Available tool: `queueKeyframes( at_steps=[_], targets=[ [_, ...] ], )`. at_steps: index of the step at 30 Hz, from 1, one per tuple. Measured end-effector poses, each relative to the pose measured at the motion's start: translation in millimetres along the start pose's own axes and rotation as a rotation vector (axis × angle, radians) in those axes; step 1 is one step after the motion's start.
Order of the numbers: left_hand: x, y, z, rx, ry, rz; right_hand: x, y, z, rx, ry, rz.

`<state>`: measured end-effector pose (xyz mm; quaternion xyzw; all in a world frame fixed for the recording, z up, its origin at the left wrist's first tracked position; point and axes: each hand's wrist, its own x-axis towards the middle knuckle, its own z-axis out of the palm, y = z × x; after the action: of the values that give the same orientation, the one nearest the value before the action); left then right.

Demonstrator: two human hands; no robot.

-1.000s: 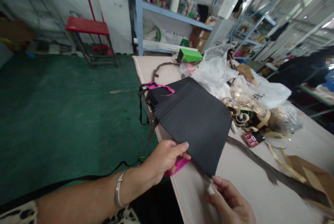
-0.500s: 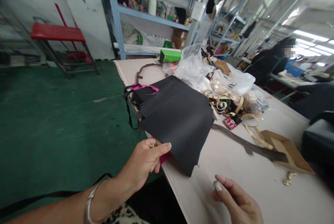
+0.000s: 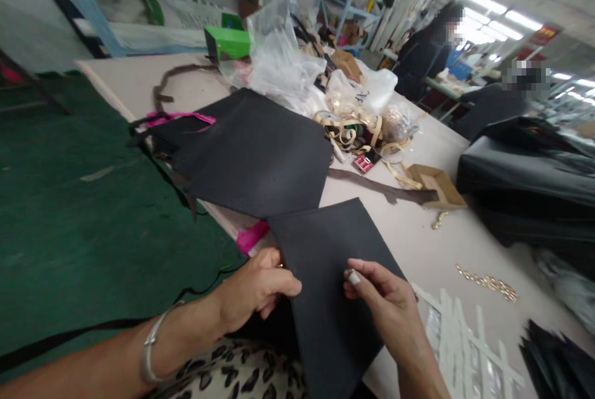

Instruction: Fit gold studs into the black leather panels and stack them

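Note:
My left hand (image 3: 258,284) is closed on the left edge of a black sheet panel (image 3: 325,238), thumb on top. The panel looks smooth, like leather, and lies partly over the table's front edge and toward my lap. Above the panel's right half, my right hand (image 3: 388,303) has thumb and forefinger pinched together; whatever is between them is too small to name. A pile of black panels (image 3: 264,151) lies just beyond, its near corner meeting the held panel. Pink material (image 3: 252,238) sticks out under the pile, and a pink strip (image 3: 195,119) lies on its far left.
Clear plastic bags (image 3: 283,58), a green box (image 3: 227,44) and beige tape (image 3: 376,129) clutter the back of the table. Rightward are a cardboard tray (image 3: 439,185), a gold chain (image 3: 488,282), white strips (image 3: 458,331) and black material (image 3: 530,176). Two people sit or stand farther back.
One black panel has come off the pile toward me, held in my left hand. My right hand has moved left over it and pinched. The view has swung right.

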<state>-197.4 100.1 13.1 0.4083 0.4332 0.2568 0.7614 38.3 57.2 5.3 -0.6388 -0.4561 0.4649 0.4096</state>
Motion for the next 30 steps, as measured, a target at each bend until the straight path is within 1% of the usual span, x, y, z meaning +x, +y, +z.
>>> queueKeyframes(
  at_steps=[3, 5, 9, 12, 16, 21, 24, 28, 30],
  targets=[
    [6.7, -2.2, 8.6, -0.088, 0.013, -0.053, -0.2, 11.2, 2.0, 0.115, -0.001, 0.109],
    [9.3, -0.7, 15.3, -0.096, 0.033, -0.089, -0.5, 14.0, 2.2, 0.168, 0.001, 0.161],
    [16.9, -0.9, 27.0, -0.016, 0.003, -0.218, -2.0, 12.2, 1.5, 0.210, 0.001, 0.205],
    [22.9, -3.5, 31.9, -0.021, -0.005, -0.281, -1.8, 11.2, 1.7, 0.208, -0.004, 0.217],
    [26.1, -3.4, 34.1, -0.029, 0.022, -0.313, 0.8, 10.6, 2.8, 0.217, -0.034, 0.205],
    [24.6, -3.9, 32.7, -0.015, 0.019, -0.340, 4.1, 9.2, 4.5, 0.226, -0.081, 0.211],
    [22.9, -6.3, 31.8, -0.012, 0.010, -0.328, 3.8, 7.8, 6.9, 0.217, -0.097, 0.208],
    [20.8, -9.0, 32.2, -0.027, -0.038, -0.302, 1.6, 6.2, 10.0, 0.218, -0.079, 0.195],
    [20.1, -9.0, 32.5, -0.024, -0.038, -0.297, 1.1, 6.4, 9.8, 0.208, -0.074, 0.197]
  ],
)
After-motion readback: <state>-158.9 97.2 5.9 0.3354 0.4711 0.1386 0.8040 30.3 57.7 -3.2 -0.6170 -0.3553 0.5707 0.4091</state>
